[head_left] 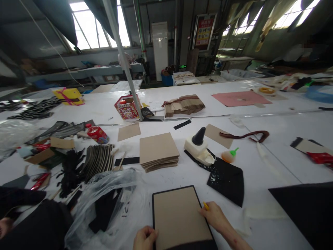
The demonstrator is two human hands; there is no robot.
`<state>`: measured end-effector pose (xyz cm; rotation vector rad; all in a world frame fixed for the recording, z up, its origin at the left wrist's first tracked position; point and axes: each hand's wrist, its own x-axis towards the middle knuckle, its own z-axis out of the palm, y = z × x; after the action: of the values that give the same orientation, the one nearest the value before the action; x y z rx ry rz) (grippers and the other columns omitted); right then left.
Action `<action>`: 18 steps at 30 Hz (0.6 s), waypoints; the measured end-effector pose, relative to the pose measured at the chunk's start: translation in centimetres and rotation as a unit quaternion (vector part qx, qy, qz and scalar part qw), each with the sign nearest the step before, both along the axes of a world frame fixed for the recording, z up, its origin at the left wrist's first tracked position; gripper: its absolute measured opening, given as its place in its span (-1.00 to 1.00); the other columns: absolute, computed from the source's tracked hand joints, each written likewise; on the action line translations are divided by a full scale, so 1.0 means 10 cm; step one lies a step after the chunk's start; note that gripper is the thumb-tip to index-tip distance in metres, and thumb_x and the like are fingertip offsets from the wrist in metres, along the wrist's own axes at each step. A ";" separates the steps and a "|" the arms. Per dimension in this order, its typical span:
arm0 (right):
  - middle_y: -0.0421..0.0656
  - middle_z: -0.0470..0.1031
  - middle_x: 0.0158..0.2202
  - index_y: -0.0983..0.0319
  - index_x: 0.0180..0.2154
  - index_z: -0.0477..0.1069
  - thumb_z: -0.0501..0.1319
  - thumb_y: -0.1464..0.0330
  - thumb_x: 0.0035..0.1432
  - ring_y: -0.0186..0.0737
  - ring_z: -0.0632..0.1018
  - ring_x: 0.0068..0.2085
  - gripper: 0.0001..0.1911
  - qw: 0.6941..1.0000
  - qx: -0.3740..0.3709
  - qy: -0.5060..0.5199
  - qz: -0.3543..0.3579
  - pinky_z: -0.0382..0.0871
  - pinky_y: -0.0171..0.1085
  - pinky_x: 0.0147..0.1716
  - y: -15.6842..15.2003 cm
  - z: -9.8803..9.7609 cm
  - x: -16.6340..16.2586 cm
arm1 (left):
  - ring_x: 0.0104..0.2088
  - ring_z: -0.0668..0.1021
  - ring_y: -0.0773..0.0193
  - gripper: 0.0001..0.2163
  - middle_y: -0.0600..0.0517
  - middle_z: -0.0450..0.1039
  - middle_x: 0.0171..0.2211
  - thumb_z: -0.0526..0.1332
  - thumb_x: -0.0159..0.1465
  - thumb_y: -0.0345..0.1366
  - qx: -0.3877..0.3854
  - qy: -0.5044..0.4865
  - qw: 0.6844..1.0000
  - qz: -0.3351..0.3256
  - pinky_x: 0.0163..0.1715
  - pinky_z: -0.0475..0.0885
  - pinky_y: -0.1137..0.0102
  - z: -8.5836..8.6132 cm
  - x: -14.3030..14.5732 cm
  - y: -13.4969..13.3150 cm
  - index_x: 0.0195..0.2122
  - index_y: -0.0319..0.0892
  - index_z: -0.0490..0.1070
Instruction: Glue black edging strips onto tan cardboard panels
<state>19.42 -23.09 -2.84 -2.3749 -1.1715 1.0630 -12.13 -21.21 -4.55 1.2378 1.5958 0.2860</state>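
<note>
A grey-brown cardboard panel (179, 211) with a black border lies at the table's near edge. My left hand (145, 238) is closed at its lower left edge, thumb and fingers pinching the border. At the panel's right edge is my right hand (214, 215), its fingers curled round a small yellow tool (206, 206) that is mostly hidden; the fingertips touch the border. Beyond the panel sits a stack of cardboard sheets (158, 149). To its right, a white glue bottle with a black cone top (196, 147) stands by a glue-spotted black piece (227, 180).
A clear plastic bag (104, 208) with black pieces lies left of the panel. Further left are curved strips (100, 159) and a co-worker's hand (5, 225). A small orange bottle with green tip (229, 156) and a black sheet (307, 205) lie right. A pole (125, 59) rises behind.
</note>
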 end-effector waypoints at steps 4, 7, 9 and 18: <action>-0.17 0.43 -0.61 0.19 -0.64 0.20 0.15 0.36 0.02 -0.20 0.45 -0.48 -0.75 1.000 -0.006 0.000 0.016 0.15 -0.35 -0.55 0.01 -0.08 0.01 | -0.44 0.42 0.24 -0.81 0.09 0.36 -0.61 0.14 0.01 -0.15 0.004 0.008 1.000 0.018 -0.39 0.29 0.40 -0.05 0.01 -0.02 -0.62 -0.14 0.34; -0.17 0.41 -0.63 0.18 -0.65 0.19 0.13 0.36 0.04 -0.22 0.43 -0.53 -0.73 1.000 -0.014 0.007 0.023 0.14 -0.34 -0.57 0.00 -0.10 0.02 | -0.45 0.41 0.26 -0.82 0.10 0.35 -0.62 0.14 0.02 -0.17 0.008 0.013 1.000 0.026 -0.39 0.28 0.41 -0.04 0.04 -0.03 -0.63 -0.13 0.31; -0.18 0.40 -0.64 0.18 -0.65 0.18 0.13 0.35 0.05 -0.23 0.43 -0.54 -0.73 0.999 -0.017 0.010 0.024 0.13 -0.35 -0.58 0.00 -0.10 0.02 | -0.45 0.41 0.26 -0.83 0.11 0.34 -0.62 0.14 0.02 -0.19 0.008 0.018 0.999 0.029 -0.40 0.27 0.41 -0.02 0.06 -0.02 -0.64 -0.12 0.30; -0.19 0.42 -0.63 0.20 -0.64 0.21 0.16 0.38 0.04 -0.24 0.44 -0.51 -0.74 1.000 -0.014 0.015 0.010 0.13 -0.37 -0.57 0.02 -0.02 0.00 | -0.44 0.42 0.23 -0.79 0.09 0.34 -0.62 0.10 -0.01 -0.11 0.006 0.022 1.000 0.002 -0.39 0.27 0.40 0.00 0.03 -0.01 -0.64 -0.12 0.31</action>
<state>19.41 -22.92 -3.01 -2.3645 -1.1802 1.1231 -11.82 -21.30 -4.51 1.2579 1.6362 0.2732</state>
